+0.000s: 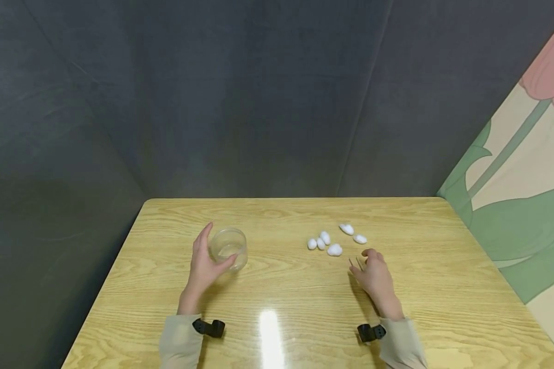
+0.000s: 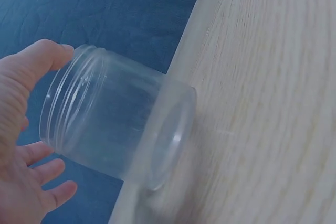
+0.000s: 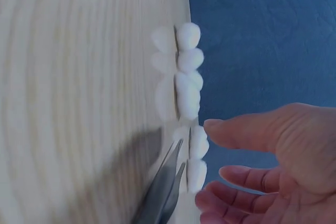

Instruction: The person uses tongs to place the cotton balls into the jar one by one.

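A clear plastic jar (image 1: 230, 246) with a threaded mouth stands upright on the table. My left hand (image 1: 206, 264) is around its near left side, thumb tip right at the rim in the left wrist view and other fingers spread beside the mouth (image 2: 73, 98). Metal tweezers (image 3: 164, 187) lie low over the table under my right hand (image 1: 376, 279), tips pointing toward several white cotton balls (image 1: 334, 250). That hand's thumb and loosely bent fingers (image 3: 236, 132) show apart from the tweezers in the right wrist view.
The wooden table (image 1: 277, 287) has its far edge just beyond the cotton balls, against a dark cloth partition (image 1: 258, 102). A flower-patterned panel (image 1: 535, 154) borders the right side. Black wrist cameras (image 1: 210, 328) are strapped over both sleeves.
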Available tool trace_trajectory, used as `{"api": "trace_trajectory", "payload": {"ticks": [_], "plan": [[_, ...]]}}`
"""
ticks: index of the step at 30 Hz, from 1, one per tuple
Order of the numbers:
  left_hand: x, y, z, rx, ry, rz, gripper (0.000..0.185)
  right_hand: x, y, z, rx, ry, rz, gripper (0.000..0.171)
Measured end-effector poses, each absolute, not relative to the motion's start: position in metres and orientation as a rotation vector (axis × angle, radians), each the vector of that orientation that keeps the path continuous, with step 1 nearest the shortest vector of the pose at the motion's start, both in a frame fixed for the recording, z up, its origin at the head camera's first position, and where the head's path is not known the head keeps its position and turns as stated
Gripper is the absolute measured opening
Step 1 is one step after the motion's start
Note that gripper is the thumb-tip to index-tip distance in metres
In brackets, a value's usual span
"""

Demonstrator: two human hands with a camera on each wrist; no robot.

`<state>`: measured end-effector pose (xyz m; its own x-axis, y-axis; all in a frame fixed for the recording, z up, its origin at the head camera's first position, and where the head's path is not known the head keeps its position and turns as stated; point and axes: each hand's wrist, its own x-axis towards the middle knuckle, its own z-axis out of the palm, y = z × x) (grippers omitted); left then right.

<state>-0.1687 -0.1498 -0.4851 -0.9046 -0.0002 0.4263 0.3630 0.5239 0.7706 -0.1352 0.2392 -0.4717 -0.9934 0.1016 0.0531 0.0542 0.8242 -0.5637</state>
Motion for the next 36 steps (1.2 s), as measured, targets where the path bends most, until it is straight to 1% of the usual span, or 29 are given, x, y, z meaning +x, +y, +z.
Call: {"api": "trace_trajectory", "payload": {"ticks": [10, 13, 21, 24, 28, 31, 36], "plan": [[-0.17, -0.155, -0.495, -0.261, -2.347, -1.654, 0.098, -0.126, 0.252, -0.473, -0.175, -3.051, 0.985, 0.049], [-0.169, -0.155, -0.495, -0.228, -2.365, -1.73, 0.098, -0.124, 0.254, -0.473, -0.167, -3.075, 0.974, 0.045], [-0.158, -0.147, -0.47, -0.183, -2.394, -1.855, 0.097, -0.12, 0.254, -0.477, -0.121, -3.074, 0.927, 0.032], [-0.16, -0.149, -0.478, -0.164, -2.396, -1.88, 0.096, -0.119, 0.254, -0.478, -0.122, -3.074, 0.914, 0.029], [-0.168, -0.153, -0.496, -0.137, -2.425, -1.868, 0.096, -0.119, 0.254, -0.478, -0.143, -3.078, 0.876, 0.027], [-0.172, -0.154, -0.505, -0.123, -2.441, -1.846, 0.092, -0.119, 0.254, -0.478, -0.154, -3.082, 0.844, 0.025], [-0.174, -0.154, -0.508, -0.085, -2.435, -1.858, 0.086, -0.118, 0.254, -0.478, -0.167, -3.084, 0.802, 0.02]]}}
